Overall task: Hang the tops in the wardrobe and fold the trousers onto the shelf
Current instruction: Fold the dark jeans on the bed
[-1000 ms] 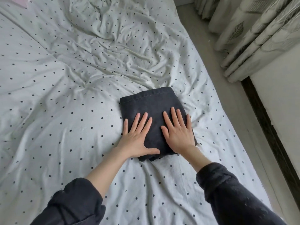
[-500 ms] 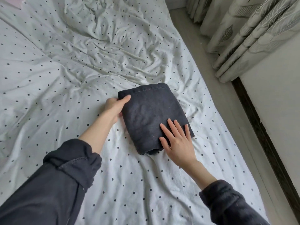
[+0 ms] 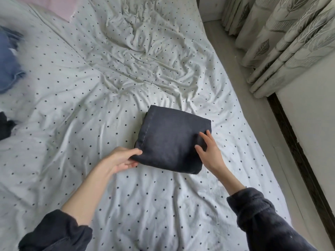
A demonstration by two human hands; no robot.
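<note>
A pair of dark grey trousers (image 3: 172, 140), folded into a thick square, lies on the white dotted bed sheet (image 3: 90, 109) near the bed's right side. My left hand (image 3: 123, 161) grips its near left corner, thumb on top and fingers underneath. My right hand (image 3: 208, 153) holds the right edge, thumb and fingers laid on the top fabric; whether any finger curls under is hidden. The bundle's left side looks slightly raised off the sheet.
A blue garment (image 3: 9, 69) and a dark garment (image 3: 4, 126) lie at the bed's left edge, both blurred. Patterned curtains (image 3: 282, 42) hang at the right above a strip of floor (image 3: 253, 124). A pale wall with dark trim (image 3: 299, 160) runs alongside.
My left hand came from the bundle's far left corner to its near left corner and took hold. The bundle has turned clockwise. The view swung left, bringing garments into sight.
</note>
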